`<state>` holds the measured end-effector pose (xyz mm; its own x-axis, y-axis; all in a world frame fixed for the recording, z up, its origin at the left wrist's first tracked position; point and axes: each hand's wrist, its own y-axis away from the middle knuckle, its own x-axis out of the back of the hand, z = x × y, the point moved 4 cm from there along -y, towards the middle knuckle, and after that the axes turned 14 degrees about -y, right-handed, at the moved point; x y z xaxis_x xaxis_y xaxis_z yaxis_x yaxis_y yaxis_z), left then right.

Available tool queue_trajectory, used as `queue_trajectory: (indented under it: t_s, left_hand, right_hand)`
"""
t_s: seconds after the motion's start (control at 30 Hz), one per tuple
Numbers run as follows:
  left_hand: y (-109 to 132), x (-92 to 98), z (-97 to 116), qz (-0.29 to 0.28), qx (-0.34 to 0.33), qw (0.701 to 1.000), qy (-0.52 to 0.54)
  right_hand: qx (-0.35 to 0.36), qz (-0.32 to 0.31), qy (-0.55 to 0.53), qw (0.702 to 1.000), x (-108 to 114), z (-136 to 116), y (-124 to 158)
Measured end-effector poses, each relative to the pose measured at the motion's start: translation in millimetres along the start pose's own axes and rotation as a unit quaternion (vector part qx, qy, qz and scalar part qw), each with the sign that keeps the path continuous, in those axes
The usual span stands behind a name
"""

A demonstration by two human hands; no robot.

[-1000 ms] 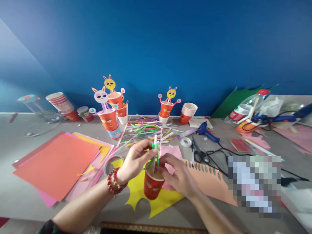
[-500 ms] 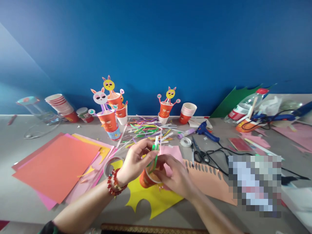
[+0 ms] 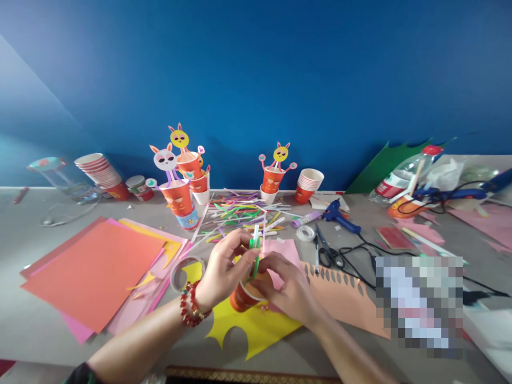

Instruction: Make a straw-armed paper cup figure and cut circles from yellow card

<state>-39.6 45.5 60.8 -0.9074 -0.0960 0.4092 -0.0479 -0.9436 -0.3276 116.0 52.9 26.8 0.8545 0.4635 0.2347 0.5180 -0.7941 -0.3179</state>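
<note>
My left hand [image 3: 224,266], with a red bead bracelet at the wrist, is closed around a green and a white straw [image 3: 255,249] that stick out of an orange paper cup [image 3: 242,297]. My right hand [image 3: 285,285] grips the cup's rim and side, holding it tilted toward the left above a yellow paper cutout [image 3: 250,325]. Both hands meet over the cup's mouth, so the lower ends of the straws are hidden.
Orange and pink paper sheets [image 3: 94,269] lie at left beside a tape roll [image 3: 181,272]. Behind are loose coloured straws [image 3: 240,210], finished bunny cups [image 3: 178,192], cup stacks [image 3: 309,184], a blue glue gun [image 3: 338,216], scissors [image 3: 326,250] and cables at right.
The cup went from upright to tilted leftward and sits a little higher. My left hand slid slightly down the straws, and my right hand shifted closer to the rim.
</note>
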Motion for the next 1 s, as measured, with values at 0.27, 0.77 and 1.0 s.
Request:
queue_trajectory:
  t_s: [0.27, 0.77, 1.0]
  left_hand:
    - [-1, 0.7, -2, -0.102, 0.031, 0.994, 0.008]
    - [14, 11.2, -12, -0.105, -0.005, 0.99, -0.091]
    - [14, 9.3, -20, -0.056, 0.025, 0.995, -0.073]
  right_hand:
    - [-0.009, -0.006, -0.015, 1.0, -5, 3, 2]
    - [0.0, -0.023, -0.036, 0.999, -7, -1, 1]
    - [-0.005, 0.012, -0.016, 1.0, -6, 0, 1]
